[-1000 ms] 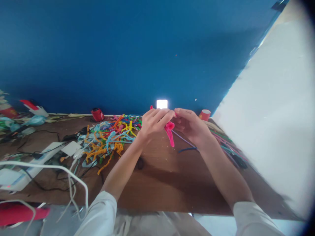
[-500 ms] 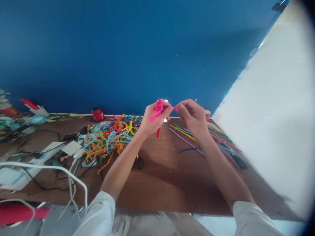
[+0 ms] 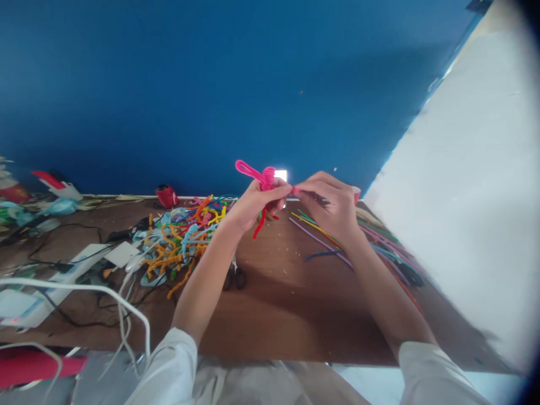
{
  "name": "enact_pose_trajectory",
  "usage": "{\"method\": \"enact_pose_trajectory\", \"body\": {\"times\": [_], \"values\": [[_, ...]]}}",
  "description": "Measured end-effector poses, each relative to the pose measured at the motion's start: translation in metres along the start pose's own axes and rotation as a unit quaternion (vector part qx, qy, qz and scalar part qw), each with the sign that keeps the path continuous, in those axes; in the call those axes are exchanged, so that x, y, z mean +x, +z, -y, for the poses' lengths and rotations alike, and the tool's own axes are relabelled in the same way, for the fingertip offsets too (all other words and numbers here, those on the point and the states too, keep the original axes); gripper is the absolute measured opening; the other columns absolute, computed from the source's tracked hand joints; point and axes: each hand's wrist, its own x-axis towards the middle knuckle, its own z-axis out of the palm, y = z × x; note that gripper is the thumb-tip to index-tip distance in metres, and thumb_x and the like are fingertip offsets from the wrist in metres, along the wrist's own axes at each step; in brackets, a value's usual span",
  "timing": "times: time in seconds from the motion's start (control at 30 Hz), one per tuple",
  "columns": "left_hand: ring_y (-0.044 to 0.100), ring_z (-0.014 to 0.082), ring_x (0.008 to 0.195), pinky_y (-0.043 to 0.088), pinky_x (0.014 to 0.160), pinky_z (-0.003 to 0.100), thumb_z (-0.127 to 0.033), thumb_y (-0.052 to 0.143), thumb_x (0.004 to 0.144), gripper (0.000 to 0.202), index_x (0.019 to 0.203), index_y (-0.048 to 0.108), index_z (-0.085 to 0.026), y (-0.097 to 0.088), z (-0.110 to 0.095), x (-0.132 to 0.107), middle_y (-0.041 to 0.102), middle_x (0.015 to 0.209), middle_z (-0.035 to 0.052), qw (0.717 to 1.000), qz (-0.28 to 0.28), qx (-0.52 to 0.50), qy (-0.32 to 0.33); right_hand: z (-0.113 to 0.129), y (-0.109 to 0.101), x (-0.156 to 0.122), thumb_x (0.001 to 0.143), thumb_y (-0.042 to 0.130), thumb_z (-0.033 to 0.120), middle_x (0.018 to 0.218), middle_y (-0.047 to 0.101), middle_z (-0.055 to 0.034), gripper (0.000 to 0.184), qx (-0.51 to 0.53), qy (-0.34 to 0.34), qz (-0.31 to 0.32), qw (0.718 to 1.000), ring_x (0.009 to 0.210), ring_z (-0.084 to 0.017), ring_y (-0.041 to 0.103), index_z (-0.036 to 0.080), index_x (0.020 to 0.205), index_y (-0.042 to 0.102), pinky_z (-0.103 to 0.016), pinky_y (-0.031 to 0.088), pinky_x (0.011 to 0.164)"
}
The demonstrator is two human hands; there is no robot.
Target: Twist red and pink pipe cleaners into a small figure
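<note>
Above the table, my left hand (image 3: 257, 203) is closed on a figure of bent pink pipe cleaner (image 3: 267, 178). A long pink loop sticks out of it to the upper left, beside a coiled knob. Red pipe cleaner ends (image 3: 259, 225) hang below the fingers. My right hand (image 3: 331, 202) pinches a short pink end of the pipe cleaner between thumb and forefinger, close to the left fingertips. Most of what lies inside the left palm is hidden.
At left lies a heap of colourful bent pipe cleaners (image 3: 185, 236), with a white power strip (image 3: 54, 287) and cables beyond. Scissors (image 3: 235, 277) rest near my left forearm. Straight pipe cleaners (image 3: 320, 236) lie at right. A red object (image 3: 166, 196) stands by the blue wall.
My left hand has turned, so the pink loop now points to the upper left and more red ends show below. My right hand has come slightly left, nearer the left fingertips.
</note>
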Motion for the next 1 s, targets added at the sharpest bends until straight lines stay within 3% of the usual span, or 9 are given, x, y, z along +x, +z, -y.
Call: {"method": "enact_pose_trajectory", "body": {"times": [0.23, 0.43, 0.7, 0.77, 0.87, 1.0], "values": [[0.047, 0.0056, 0.051, 0.037, 0.051, 0.019, -0.034, 0.066, 0.086, 0.023, 0.075, 0.057, -0.016, 0.002, 0.003, 0.002, 0.054, 0.06, -0.0033, 0.998, -0.008, 0.044, 0.041, -0.003, 0.002, -0.002, 0.092, 0.057, 0.019, 0.076, 0.062, -0.002, 0.009, -0.047, -0.005, 0.027, 0.998, 0.066, -0.015, 0.055, 0.022, 0.09, 0.065, -0.029, 0.042, 0.061], [0.048, 0.0064, 0.053, 0.04, 0.054, 0.02, -0.031, 0.064, 0.088, 0.02, 0.077, 0.056, -0.016, 0.002, 0.005, 0.002, 0.054, 0.061, -0.003, 0.995, -0.014, 0.076, 0.062, -0.01, -0.002, -0.006, 0.091, 0.054, 0.017, 0.082, 0.066, -0.0041, 0.011, -0.108, -0.036, 0.077, 0.991, 0.07, -0.015, 0.057, 0.02, 0.096, 0.064, -0.029, 0.041, 0.063], [0.048, 0.0062, 0.053, 0.04, 0.053, 0.02, -0.035, 0.063, 0.09, 0.024, 0.078, 0.055, -0.017, 0.004, 0.004, 0.001, 0.052, 0.061, -0.0037, 0.99, 0.006, 0.115, 0.078, -0.006, -0.007, -0.004, 0.089, 0.054, 0.016, 0.074, 0.061, -0.0022, 0.011, -0.101, -0.035, 0.102, 0.989, 0.061, -0.012, 0.047, 0.019, 0.083, 0.063, -0.028, 0.034, 0.057], [0.048, 0.0064, 0.053, 0.039, 0.052, 0.02, -0.038, 0.064, 0.089, 0.026, 0.077, 0.055, -0.017, 0.004, 0.005, 0.002, 0.052, 0.061, -0.0034, 0.986, 0.011, 0.136, 0.098, -0.003, -0.005, -0.003, 0.088, 0.054, 0.017, 0.067, 0.056, -0.0002, 0.015, -0.057, 0.002, 0.083, 0.995, 0.058, -0.011, 0.044, 0.019, 0.075, 0.06, -0.028, 0.032, 0.056], [0.05, 0.0078, 0.055, 0.04, 0.053, 0.021, -0.04, 0.061, 0.091, 0.026, 0.079, 0.056, -0.017, 0.004, 0.008, 0.003, 0.053, 0.063, -0.0022, 0.976, 0.006, 0.171, 0.137, 0.002, 0.001, -0.003, 0.087, 0.055, 0.019, 0.057, 0.049, 0.0028, 0.02, 0.064, 0.121, 0.048, 0.989, 0.052, -0.01, 0.04, 0.019, 0.067, 0.06, -0.027, 0.03, 0.053], [0.051, 0.0091, 0.06, 0.04, 0.057, 0.023, -0.038, 0.054, 0.095, 0.026, 0.08, 0.058, -0.017, 0.005, 0.012, 0.002, 0.057, 0.068, -0.0007, 0.928, -0.047, 0.286, 0.235, 0.006, 0.006, -0.001, 0.081, 0.057, 0.02, 0.053, 0.052, 0.0036, 0.016, 0.277, 0.286, 0.02, 0.917, 0.046, -0.009, 0.039, 0.019, 0.067, 0.065, -0.025, 0.027, 0.046]]}}
